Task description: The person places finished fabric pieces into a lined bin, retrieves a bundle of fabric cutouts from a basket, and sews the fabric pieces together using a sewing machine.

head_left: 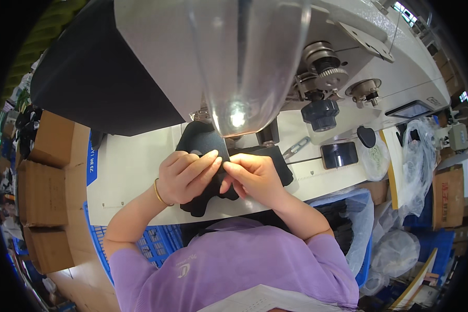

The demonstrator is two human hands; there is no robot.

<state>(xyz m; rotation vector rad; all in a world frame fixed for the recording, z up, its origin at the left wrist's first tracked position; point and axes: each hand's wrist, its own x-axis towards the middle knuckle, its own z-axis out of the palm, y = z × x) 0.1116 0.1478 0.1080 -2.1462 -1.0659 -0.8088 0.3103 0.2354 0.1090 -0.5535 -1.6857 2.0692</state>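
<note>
A piece of black cloth (196, 139) lies on the white sewing table below the head of a sewing machine (158, 39). My left hand (188, 177), with a gold-coloured bangle at the wrist, pinches the cloth near its edge. Close beside it, my right hand (256, 178) has thumb and forefinger pressed together on the same edge. The fingertips of both hands almost meet. Part of the cloth hangs below my left hand, and more dark cloth spreads to the right, behind my right hand. A clear plastic guard (249, 67) hides the needle area.
Thread snips (296, 148) and a dark phone (339, 155) lie right of the cloth on the table (135, 171). Blue baskets (156, 244) stand below the table's front edge, the right one lined with plastic. Cardboard boxes (42, 192) are stacked at the left.
</note>
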